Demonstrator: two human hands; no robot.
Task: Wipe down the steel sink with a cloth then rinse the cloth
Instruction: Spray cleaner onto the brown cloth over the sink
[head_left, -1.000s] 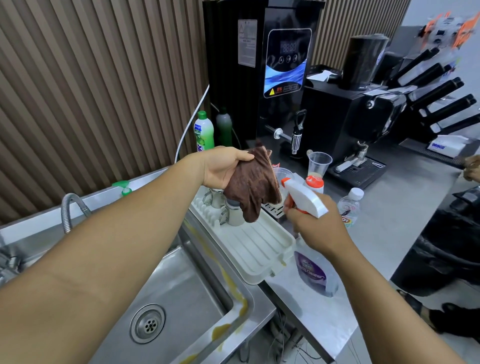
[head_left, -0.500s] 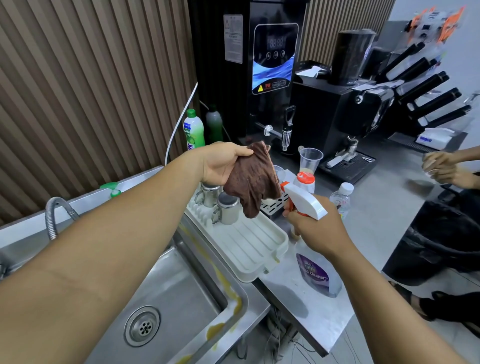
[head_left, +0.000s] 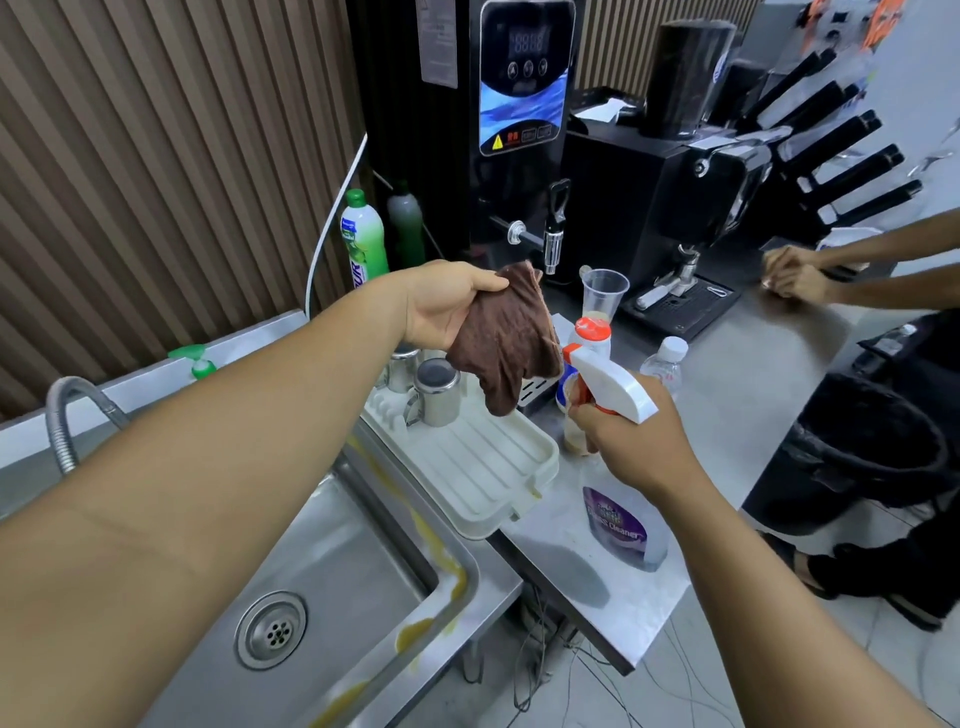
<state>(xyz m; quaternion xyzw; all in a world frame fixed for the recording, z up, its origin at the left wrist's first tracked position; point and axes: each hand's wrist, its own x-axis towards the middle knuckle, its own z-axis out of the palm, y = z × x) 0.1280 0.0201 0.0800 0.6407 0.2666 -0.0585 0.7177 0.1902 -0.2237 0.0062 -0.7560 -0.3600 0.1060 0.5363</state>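
1. The left grip is closed round a brown cloth - thumb on top, fingers bunched under its upper edge. The cloth hangs loose from it in the air, clear of every surface.
2. The right grip is wrapped round the neck of a spray bottle, held up just below and right of the cloth. The white nozzle head points at the hanging folds and almost touches them. Whether a finger presses the trigger I cannot tell. The bottle's body, with a purple label, hangs under the wrist.
3. Directly under the left grip stand two steel mugs, at the far end of a white ribbed tray.
4. Below the left forearm lies the sink, with the tray just beside its right rim. The drain sits in the basin floor, and yellow smears run along the right wall and rim.
5. Just beyond the right grip, on the desk, are an orange-capped bottle, a clear cup and a small water bottle.
6. Past the left grip a green bottle stands by the slatted wall, beside a tall black dispenser.
7. Left of the left forearm a metal hose arches up.
8. Well right of the right grip, another person's hands rest on the desk.
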